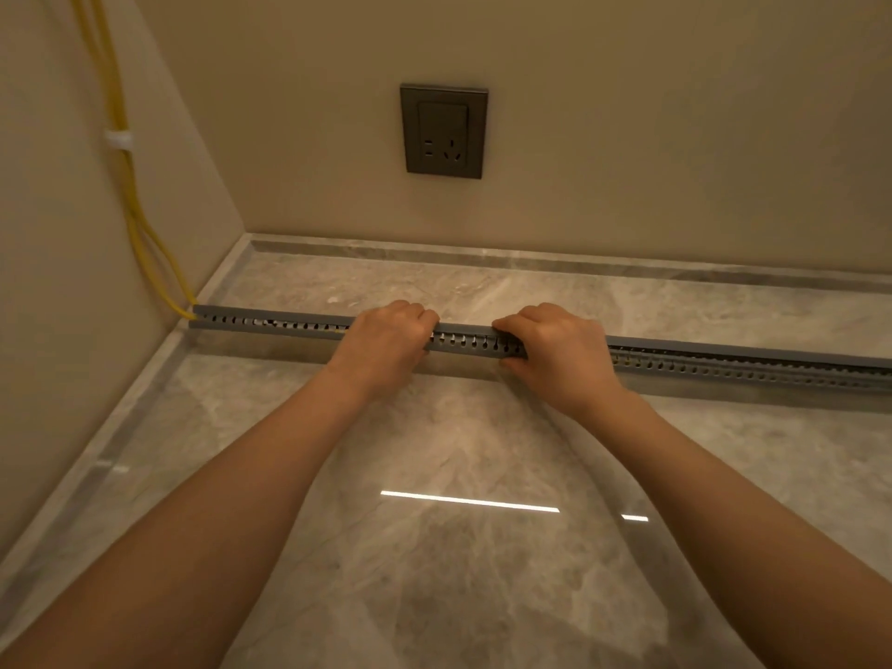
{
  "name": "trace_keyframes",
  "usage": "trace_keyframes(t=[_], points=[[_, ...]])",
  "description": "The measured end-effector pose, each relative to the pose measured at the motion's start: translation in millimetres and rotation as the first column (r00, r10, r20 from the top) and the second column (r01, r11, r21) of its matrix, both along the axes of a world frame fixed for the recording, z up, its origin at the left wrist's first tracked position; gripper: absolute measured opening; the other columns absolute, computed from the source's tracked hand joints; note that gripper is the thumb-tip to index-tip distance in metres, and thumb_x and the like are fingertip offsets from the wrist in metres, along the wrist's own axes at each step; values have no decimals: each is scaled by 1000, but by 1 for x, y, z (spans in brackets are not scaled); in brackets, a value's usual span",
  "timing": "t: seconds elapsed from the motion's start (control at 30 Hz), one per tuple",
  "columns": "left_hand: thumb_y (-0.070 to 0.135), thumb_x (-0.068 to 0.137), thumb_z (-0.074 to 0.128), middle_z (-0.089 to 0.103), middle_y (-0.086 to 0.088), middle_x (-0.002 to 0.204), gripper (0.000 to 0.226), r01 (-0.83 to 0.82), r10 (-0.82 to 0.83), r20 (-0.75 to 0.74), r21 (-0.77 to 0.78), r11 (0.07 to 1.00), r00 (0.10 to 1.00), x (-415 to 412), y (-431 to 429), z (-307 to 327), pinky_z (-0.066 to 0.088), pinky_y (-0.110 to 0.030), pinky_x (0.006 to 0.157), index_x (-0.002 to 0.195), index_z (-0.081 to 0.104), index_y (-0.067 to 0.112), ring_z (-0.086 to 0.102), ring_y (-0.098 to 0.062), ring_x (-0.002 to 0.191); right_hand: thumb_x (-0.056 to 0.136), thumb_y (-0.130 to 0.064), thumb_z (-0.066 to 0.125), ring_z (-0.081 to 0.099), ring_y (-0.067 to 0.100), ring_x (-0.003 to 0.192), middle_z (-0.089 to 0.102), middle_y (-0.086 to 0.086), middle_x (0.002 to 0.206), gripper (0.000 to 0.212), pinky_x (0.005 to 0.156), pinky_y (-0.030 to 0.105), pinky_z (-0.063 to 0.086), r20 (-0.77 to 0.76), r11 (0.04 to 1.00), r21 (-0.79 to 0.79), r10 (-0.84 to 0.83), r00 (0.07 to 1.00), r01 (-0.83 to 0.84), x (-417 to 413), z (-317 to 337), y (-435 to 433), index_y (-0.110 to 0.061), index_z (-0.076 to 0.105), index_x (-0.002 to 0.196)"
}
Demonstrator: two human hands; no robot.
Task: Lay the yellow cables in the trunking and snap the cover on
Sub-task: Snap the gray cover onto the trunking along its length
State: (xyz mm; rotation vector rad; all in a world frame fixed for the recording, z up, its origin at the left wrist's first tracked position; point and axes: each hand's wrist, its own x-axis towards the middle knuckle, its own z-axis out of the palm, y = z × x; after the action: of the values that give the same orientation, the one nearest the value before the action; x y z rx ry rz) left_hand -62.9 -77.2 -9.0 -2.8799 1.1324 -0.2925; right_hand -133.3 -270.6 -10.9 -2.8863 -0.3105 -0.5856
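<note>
At twelve o'clock I face a dark wall socket [443,131]. At ten o'clock, a white clip [118,139]. Glossy marble floor [434,596] spreads toward six o'clock.

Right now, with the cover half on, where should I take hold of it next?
Take the cover just right of the right hand, from above: fingers over the far edge, thumb on the near side. It is a thin strip, and there it sits raised above the slotted trunking, not yet snapped down.
</note>
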Motion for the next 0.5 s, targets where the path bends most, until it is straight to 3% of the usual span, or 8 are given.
trace_keyframes(t=[0.3, 0.43, 0.5], points=[[10, 86, 49, 60, -6, 98, 15, 22, -24, 62, 26, 999, 998, -1, -12, -2, 33, -30, 66, 100, 53, 11, 55, -23, 90, 69, -14, 76, 63, 29, 70, 70, 7, 75, 26, 49, 32, 44, 49, 1000, 19, 8, 999, -9, 4, -1, 2, -14, 73, 95], [10, 85, 51, 63, -8, 93, 14, 115, -111, 81, -58, 992, 991, -13, -32, 0, 41, -34, 69, 97, 58, 9, 57, -26, 88, 66, -16, 77, 62, 28, 65, 70, 5, 70, 23, 48, 33, 48, 47, 1000, 20, 8, 999, -9, 5, 1, 2, -16, 74, 89], [7, 76, 64, 65, -9, 79, 10, 149, -142, 115, -56, 987, 983, -20, -40, 1, 46, -33, 60, 86, 62, 7, 61, -25, 74, 70, -20, 75, 61, 28, 65, 68, 6, 69, 17, 49, 36, 48, 23, 1000, 18, 9, 1000, -10, 5, 1, 2, -17, 74, 86]])
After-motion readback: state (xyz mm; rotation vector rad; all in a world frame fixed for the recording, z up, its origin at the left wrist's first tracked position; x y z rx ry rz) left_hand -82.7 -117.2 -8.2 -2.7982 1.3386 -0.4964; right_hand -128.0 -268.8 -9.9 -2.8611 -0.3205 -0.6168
